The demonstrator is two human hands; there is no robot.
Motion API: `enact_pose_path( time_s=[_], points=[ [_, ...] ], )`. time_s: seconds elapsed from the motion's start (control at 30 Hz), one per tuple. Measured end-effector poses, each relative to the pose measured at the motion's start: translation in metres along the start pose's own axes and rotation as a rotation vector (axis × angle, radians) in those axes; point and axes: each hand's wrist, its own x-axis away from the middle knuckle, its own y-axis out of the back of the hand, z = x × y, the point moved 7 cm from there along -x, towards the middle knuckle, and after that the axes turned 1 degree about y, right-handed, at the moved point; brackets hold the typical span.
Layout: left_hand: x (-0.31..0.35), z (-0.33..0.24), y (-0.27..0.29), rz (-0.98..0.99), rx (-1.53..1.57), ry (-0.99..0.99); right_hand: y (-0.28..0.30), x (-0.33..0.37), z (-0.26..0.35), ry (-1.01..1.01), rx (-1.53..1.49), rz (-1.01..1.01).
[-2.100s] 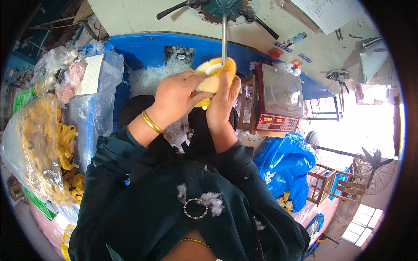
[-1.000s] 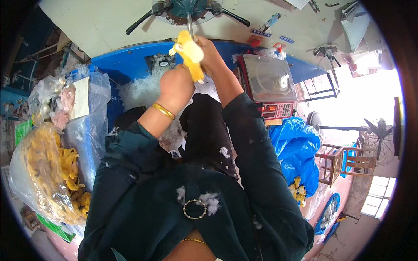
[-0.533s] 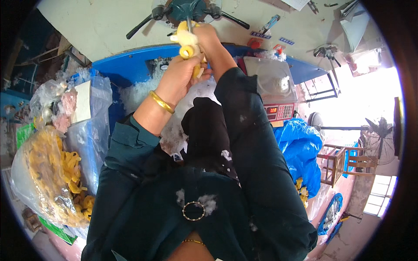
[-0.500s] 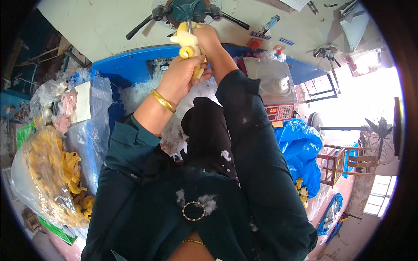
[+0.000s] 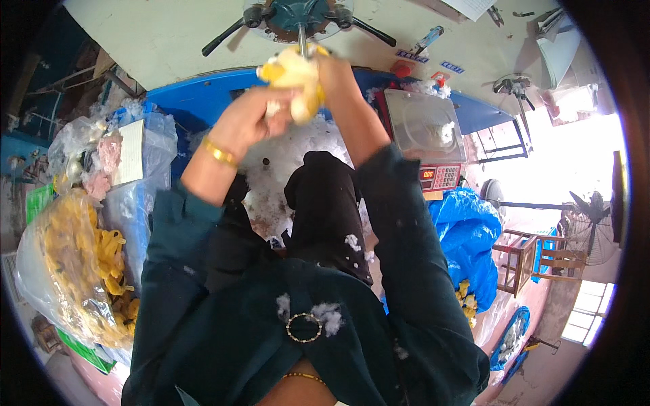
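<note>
A yellow and cream plush toy (image 5: 298,78) is held between my hands, just below the thin metal nozzle (image 5: 302,40) of a dark green machine (image 5: 298,15). The nozzle's lower end goes behind or into the toy; I cannot tell which. My left hand (image 5: 258,116), with a gold bangle at the wrist, grips the toy's lower left side and is smeared by motion. At the toy's upper right my right hand (image 5: 332,73) is closed on it, its fingertips mostly hidden.
Black handles (image 5: 223,37) stick out from the machine. On the right stands a scale (image 5: 426,128) with a red keypad panel, above a blue bag (image 5: 464,220). A clear bag of yellow plush skins (image 5: 74,264) lies on the left. White stuffing (image 5: 271,159) covers the area below my hands.
My left hand has moved left and slightly down, and the toy looks fuller and turned. The right hand has shifted a little right and down, still at the nozzle.
</note>
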Motion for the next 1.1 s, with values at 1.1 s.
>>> enact_pose_path(
  time_s=[1.1],
  points=[
    [0.006,0.018,0.011,-0.017,-0.172,-0.229,-0.004,0.003,-0.009,-0.053,-0.138,0.015]
  ],
)
